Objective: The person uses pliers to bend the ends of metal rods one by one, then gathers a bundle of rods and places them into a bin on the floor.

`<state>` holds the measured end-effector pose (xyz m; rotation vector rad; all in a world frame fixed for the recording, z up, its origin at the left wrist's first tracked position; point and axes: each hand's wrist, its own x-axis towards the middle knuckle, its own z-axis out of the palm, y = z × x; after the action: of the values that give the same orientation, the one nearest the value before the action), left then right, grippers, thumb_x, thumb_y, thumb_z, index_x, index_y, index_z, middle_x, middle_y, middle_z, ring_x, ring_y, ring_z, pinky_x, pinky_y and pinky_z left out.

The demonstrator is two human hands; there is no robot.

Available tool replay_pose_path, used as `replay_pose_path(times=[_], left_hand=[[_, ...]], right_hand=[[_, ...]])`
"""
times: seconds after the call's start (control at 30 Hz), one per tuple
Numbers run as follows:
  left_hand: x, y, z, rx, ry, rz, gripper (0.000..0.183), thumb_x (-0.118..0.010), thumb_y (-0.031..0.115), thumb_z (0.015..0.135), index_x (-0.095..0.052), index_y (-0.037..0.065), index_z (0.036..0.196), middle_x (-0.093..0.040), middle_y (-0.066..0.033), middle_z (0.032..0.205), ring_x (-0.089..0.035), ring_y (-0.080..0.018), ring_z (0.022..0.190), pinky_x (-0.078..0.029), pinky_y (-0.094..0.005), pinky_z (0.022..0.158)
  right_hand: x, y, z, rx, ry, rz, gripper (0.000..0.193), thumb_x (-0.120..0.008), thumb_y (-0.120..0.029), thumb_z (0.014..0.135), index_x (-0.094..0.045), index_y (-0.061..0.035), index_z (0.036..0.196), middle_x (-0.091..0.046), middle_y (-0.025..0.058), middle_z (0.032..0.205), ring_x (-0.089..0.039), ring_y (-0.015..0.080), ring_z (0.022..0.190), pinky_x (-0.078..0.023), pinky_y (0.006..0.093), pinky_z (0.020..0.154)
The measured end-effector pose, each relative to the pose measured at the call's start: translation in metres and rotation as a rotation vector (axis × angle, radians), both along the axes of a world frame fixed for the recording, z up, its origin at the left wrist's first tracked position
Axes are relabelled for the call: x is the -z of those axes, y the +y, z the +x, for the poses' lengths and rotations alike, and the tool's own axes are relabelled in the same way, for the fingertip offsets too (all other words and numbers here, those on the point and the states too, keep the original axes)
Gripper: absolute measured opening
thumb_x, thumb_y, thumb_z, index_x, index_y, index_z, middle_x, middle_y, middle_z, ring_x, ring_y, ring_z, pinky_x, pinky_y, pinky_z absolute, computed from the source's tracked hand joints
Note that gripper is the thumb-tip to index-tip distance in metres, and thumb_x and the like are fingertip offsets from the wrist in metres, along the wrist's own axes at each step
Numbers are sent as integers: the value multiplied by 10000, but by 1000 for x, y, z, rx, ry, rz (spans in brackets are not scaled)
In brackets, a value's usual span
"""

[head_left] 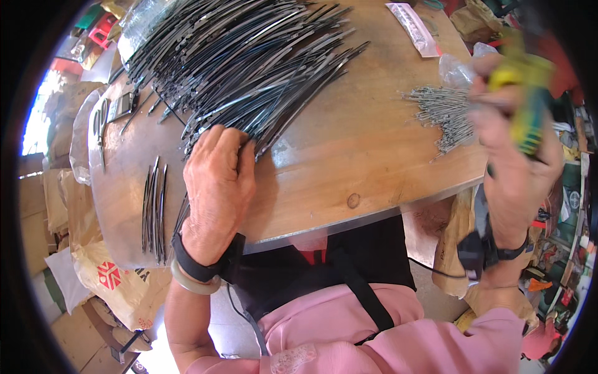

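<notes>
A large pile of long, thin black strips (249, 56) covers the far left of the table. At its near end is my left hand (218, 165), fingers curled and closed; dark strips show under it, running back beside the wrist. What sits between the fingertips is mostly hidden. My right hand (514, 143) is raised over the right edge, closed round a yellow-and-green tool (529, 121). Motion smears the tool, so its exact kind cannot be made out. Just left of that hand lies a heap of short, thin grey metal pieces (442, 112).
A few black strips (154, 212) lie apart at the table's left. Scissors (100, 128) and a small dark box (123, 106) are beyond them. At the far right sit a pink-and-white packet (414, 30) and clear plastic (456, 71). Bags and boxes crowd both sides.
</notes>
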<state>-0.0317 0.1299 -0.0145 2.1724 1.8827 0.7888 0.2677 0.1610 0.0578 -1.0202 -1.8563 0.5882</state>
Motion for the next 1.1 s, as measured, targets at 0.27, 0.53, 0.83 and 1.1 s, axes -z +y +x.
replay_pose_path(times=[0.27, 0.53, 0.83, 1.1], left_hand=[[-33, -52, -25, -233, -1020, -420, 50, -633, 1, 890, -594, -22, 913, -631, -103, 847, -611, -179, 657, -491, -280, 588], [-31, -129, 3, -471, -1965, -492, 374, -616, 78, 914, -507, 4, 1264, -593, -129, 886, -577, -207, 647, -494, -305, 491], [-16, -114, 57, 96, -2153, -1018, 386, -720, 99, 829, -582, -29, 1165, -651, -207, 794, -643, -316, 602, -513, -385, 514], [-11, -128, 51, -130, -1412, -871, 144, -620, -62, 896, -638, -58, 1039, -681, -94, 810, -627, -110, 654, -512, -243, 607]], right_hand=[[45, -56, 35, 155, -12, -237, 158, -660, -101, 916, -622, 16, 1015, -619, 153, 1093, -566, 163, 829, -471, 305, 724], [77, -83, 51, 83, 1289, -1041, 162, -678, -56, 874, -625, -11, 1021, -555, 132, 1160, -546, 202, 895, -469, 313, 672], [70, -92, 39, -188, 1223, -993, 185, -733, -118, 849, -590, -36, 935, -467, 81, 1115, -498, 175, 888, -443, 314, 680], [47, -75, 38, -98, 176, -507, 149, -728, -70, 811, -686, 29, 914, -626, 125, 1073, -585, 135, 764, -467, 235, 660]])
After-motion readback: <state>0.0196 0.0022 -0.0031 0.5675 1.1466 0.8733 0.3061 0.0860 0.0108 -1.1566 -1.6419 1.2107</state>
